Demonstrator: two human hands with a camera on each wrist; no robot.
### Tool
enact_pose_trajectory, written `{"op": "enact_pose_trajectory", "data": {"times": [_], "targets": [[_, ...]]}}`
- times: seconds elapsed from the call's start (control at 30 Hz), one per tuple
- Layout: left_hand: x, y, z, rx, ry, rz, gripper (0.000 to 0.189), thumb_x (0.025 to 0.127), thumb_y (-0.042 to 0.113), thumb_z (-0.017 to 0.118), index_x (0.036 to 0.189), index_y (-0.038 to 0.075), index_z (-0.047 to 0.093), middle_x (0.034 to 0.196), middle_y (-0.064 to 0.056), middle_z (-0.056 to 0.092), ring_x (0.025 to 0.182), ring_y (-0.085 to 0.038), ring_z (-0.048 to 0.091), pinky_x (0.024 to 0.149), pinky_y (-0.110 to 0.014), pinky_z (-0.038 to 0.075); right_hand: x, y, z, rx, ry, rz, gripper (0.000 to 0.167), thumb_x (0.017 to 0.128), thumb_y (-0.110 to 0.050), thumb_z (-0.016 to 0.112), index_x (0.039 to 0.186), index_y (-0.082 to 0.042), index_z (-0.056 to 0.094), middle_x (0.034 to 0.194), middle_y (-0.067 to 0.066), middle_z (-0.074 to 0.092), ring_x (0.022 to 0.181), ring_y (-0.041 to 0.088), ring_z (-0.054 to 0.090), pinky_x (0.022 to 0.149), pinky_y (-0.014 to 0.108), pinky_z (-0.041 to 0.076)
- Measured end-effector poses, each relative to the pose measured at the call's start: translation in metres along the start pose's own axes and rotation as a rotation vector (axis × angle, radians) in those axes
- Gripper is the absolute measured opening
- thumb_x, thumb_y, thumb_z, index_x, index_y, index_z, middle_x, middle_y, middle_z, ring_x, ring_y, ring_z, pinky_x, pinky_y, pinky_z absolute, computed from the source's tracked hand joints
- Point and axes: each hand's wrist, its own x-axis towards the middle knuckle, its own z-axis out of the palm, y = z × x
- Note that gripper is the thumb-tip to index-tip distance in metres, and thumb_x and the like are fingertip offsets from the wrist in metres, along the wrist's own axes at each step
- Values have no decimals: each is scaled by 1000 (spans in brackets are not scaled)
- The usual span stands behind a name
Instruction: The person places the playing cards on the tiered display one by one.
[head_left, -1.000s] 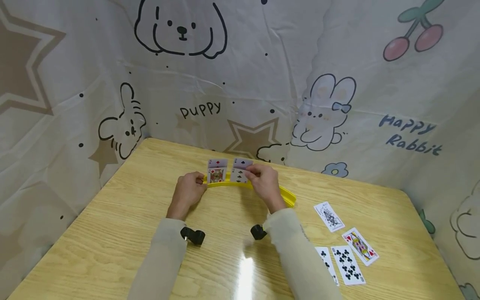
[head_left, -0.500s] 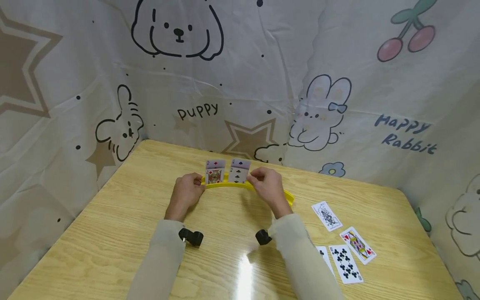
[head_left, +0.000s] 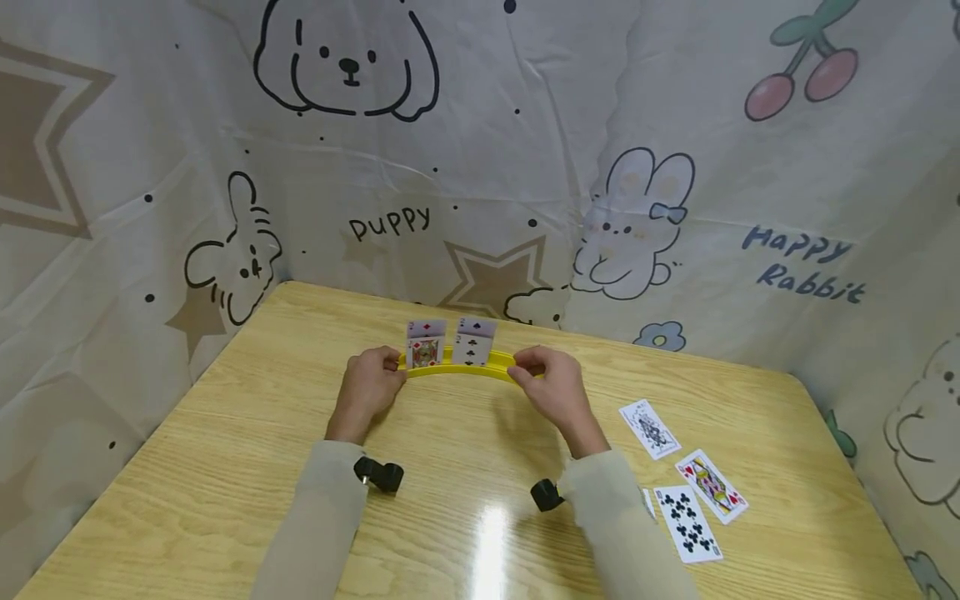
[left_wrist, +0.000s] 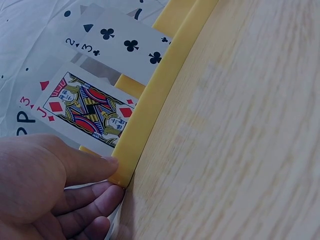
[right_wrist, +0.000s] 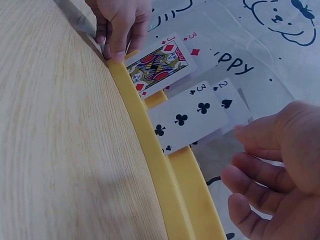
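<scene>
Left hand (head_left: 367,387) pinching the rack (left_wrist: 150,105), right hand (head_left: 555,387) loose beside it

Your left hand is clamped on the left end of the yellow rack: the thumb lies against its front edge, and the fingers curl in at the end. Your right hand holds nothing. Its fingers are gently bent, with thumb and fingertips apart; the head view has them overlapping the rack's right part, while the right wrist view shows a gap between fingers and rack. Both forearms reach forward from the near edge, elbows out of sight, and your hands turn inward towards each other.

Between your hands the rack curves across the table (head_left: 450,450), near its far edge, bearing two pairs of cards. Nearest your left hand, the jack of diamonds (right_wrist: 160,65) stands in front of the three of diamonds (right_wrist: 197,52). To the right, the three of clubs (right_wrist: 187,120) overlaps the two of spades (right_wrist: 227,102) behind it.

Pale sleeves (head_left: 626,525) cover your forearms, with a black device (head_left: 380,475) at the left wrist and another (head_left: 546,495) at the right. Beyond your right forearm, a black-and-white picture card (head_left: 650,430), the queen of hearts (head_left: 711,486) and a clubs card (head_left: 687,523) lie face up; your sleeve mostly hides one more card. Printed cloth (head_left: 480,125) hangs behind.
</scene>
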Motion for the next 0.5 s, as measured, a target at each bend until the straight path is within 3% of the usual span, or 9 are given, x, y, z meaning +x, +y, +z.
{"op": "enact_pose_trajectory", "data": {"times": [0.5], "targets": [[0, 0, 1, 0, 4, -4, 34, 91, 13, 70, 121, -2, 67, 104, -15, 70, 97, -28, 67, 85, -43, 53, -28, 14, -27, -61, -23, 14, 27, 90, -12, 75, 112, 3, 71, 98, 9, 71, 89, 25, 66, 72, 37, 55]]}}
